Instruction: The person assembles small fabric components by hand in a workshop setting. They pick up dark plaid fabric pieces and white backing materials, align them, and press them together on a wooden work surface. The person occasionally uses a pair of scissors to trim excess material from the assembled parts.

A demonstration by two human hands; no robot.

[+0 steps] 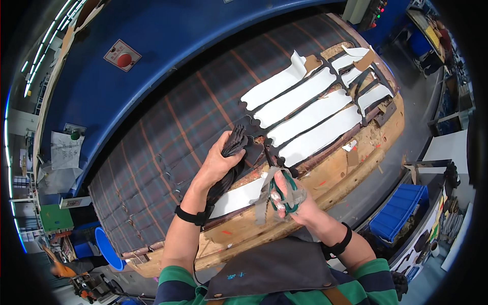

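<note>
My left hand point(217, 165) is closed around a bundle of dark cut fabric pieces point(234, 144), whose folded ends stick up past the fingers. In my right hand point(291, 199) is a pair of scissors with green handles point(296, 184), wrapped in greyish strips. Their dark blades point away from me toward the fabric edge, near the bundle. Long white strips point(300, 105) with dark gaps between them lie just beyond the scissors. Dark plaid fabric point(188, 119) with orange lines spreads under and left of my left hand. Another white piece point(239, 198) lies between my forearms.
The worn wooden board point(378, 147) has a rounded near edge. A blue machine beam point(168, 38) with a red button point(124, 60) runs along the far side. To the right stands a blue crate point(399, 211); a blue tub point(108, 249) is at lower left. People work at both sides.
</note>
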